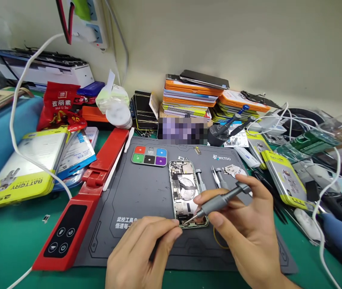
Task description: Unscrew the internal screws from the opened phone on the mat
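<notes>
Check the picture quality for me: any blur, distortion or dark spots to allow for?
Head view: the screwdriver and opened phone look fairly clear, though fine detail at the tip is too small to judge; head view again: a pixelated patch hides detail at the far side of the mat, and the wall darkens toward the top right corner.

Your screwdriver [219, 202]: matt metal. Your phone [186, 186]: shiny metallic parts. From phone: smooth plastic red device [95, 178], nine o'clock; crinkled glossy packet [57, 103], ten o'clock.

Left of the red device [95, 178] lie a battery package [34, 160] and a snack bag [57, 103]; behind it, a white tub [118, 115].
</notes>
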Available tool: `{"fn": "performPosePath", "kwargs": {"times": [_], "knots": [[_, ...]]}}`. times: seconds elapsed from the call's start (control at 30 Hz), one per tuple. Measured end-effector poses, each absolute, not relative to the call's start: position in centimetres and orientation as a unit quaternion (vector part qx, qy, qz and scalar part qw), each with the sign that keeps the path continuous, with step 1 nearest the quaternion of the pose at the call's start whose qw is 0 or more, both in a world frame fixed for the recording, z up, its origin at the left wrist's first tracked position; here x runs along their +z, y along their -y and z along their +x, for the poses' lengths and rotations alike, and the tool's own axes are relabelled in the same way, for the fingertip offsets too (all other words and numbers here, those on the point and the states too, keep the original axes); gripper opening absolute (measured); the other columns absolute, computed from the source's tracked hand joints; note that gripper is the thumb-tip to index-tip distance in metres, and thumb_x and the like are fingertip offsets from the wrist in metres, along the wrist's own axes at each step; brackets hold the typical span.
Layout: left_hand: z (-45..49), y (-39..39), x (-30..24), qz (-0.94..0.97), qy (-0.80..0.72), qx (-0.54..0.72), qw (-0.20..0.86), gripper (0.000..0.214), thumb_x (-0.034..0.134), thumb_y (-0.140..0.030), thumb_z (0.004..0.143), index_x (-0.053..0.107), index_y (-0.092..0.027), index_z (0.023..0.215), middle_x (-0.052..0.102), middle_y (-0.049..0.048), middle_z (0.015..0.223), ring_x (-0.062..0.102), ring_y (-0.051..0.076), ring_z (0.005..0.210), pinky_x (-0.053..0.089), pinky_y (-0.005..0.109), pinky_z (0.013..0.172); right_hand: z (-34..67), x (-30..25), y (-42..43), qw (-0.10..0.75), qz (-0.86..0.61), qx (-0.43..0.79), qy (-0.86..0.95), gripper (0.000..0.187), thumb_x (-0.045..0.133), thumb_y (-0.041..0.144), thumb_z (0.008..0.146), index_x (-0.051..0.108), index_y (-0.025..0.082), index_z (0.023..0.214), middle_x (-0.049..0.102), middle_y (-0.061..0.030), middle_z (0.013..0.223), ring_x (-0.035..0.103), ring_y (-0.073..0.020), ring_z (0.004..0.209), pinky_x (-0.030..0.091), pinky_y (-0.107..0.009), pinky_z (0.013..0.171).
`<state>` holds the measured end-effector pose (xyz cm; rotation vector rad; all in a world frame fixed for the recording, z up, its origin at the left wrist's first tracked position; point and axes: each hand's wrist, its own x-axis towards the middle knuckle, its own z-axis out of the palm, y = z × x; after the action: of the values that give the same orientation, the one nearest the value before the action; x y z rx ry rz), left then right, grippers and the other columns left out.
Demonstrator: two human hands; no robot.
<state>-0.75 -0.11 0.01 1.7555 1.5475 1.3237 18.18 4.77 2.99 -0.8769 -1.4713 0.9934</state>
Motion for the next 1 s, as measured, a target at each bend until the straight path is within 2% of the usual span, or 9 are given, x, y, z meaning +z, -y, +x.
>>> {"fn": "performPosePath", "kwargs": {"times": [0.1,0.3,0.53,0.77,1.0], "knots": [[-0.78,0.15,-0.21,0.639,-0.555,0.486,0.216,0.019,0.067,-0.014,0.104,0.078,-0.03,0.106,0.082,-0.0048,0.103,0.077,0.014,0.093,0.058,0.023,0.089,18.06,3.0,-4.95,0.56,-0.374,0.452,0.584,0.052,0.065,0.022,0.109,0.042,0.037,0.153,0.081,-0.0042,0.108,0.08,-0.0148,0.085,0.07,-0.022,0.078],[-0.74,0.22,-0.28,0.648,-0.543,0.49,0.21,0.023,0.066,-0.012,0.104,0.078,-0.03,0.112,0.083,-0.0057,0.107,0.078,0.014,0.097,0.058,0.023,0.093,18.04,2.6,-4.51,0.548,-0.352,0.51,0.562,0.05,0.061,0.021,0.111,0.044,0.036,0.155,0.08,-0.0039,0.11,0.08,-0.0114,0.092,0.066,-0.016,0.084],[-0.79,0.19,-0.05,0.652,-0.54,0.494,0.196,0.022,0.067,-0.011,0.103,0.078,-0.029,0.109,0.083,-0.0047,0.106,0.079,0.016,0.095,0.059,0.025,0.089,17.98,2.55,-4.67,0.534,-0.332,0.55,0.55,0.051,0.059,0.019,0.112,0.042,0.036,0.157,0.079,-0.005,0.113,0.078,-0.0139,0.094,0.068,-0.025,0.089],[-0.82,0.21,-0.07,0.657,-0.533,0.493,0.205,0.025,0.067,-0.009,0.103,0.077,-0.029,0.112,0.082,-0.006,0.107,0.077,0.013,0.096,0.056,0.022,0.093,18.01,2.64,-4.19,0.523,-0.338,0.563,0.543,0.051,0.06,0.023,0.112,0.041,0.038,0.157,0.079,-0.0043,0.113,0.078,-0.0148,0.094,0.069,-0.028,0.089],[-0.68,0.13,0.18,0.659,-0.519,0.503,0.208,0.022,0.067,-0.009,0.103,0.077,-0.027,0.11,0.082,-0.0054,0.106,0.076,0.011,0.095,0.054,0.018,0.091,17.85,3.19,-4.38,0.508,-0.348,0.626,0.479,0.051,0.061,0.025,0.112,0.04,0.041,0.156,0.079,-0.0025,0.114,0.076,-0.0135,0.092,0.068,-0.026,0.087]]}}
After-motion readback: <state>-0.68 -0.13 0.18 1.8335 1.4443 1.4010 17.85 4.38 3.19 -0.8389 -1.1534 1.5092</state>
